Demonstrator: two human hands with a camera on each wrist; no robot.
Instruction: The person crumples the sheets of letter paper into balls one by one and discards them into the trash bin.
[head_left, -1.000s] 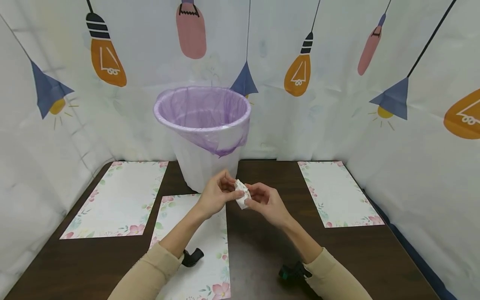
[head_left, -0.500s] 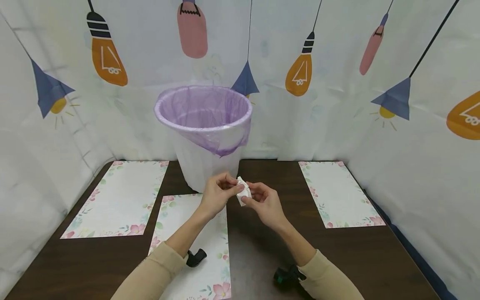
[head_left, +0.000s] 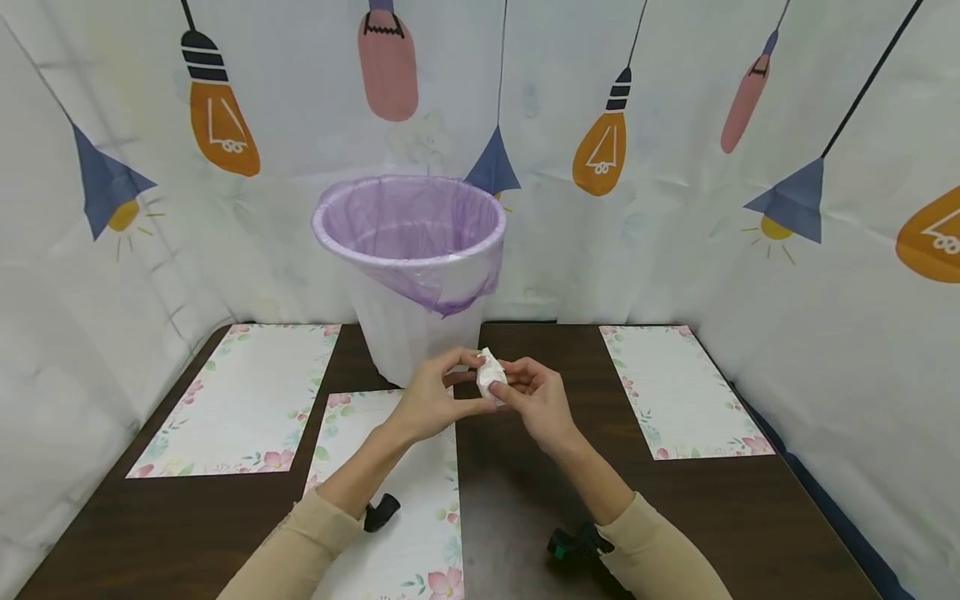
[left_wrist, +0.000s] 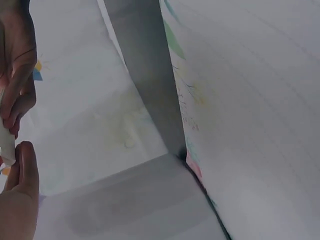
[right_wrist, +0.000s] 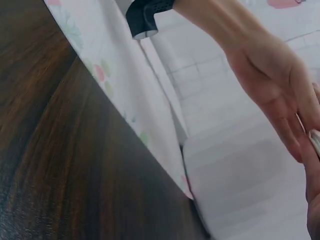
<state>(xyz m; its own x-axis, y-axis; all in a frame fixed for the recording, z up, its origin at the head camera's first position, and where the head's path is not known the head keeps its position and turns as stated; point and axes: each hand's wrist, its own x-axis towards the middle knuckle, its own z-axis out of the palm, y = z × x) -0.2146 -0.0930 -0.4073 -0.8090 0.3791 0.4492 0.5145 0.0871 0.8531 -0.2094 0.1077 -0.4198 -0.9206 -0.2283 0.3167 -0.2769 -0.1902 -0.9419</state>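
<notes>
White paper wad (head_left: 491, 374) pinched by both hands; head view alone shows bin (head_left: 411, 275).

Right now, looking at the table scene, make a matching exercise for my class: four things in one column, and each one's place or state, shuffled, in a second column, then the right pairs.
Things
1. crumpled paper
2. bin
3. left-hand floral sheet
4. right-hand floral sheet

Places or states
A. flat by the table's right edge
B. pinched between left hand and right hand
C. lined with a purple bag, at the back
D. flat at the table's far left

Pairs: 1-B, 2-C, 3-D, 4-A
</notes>
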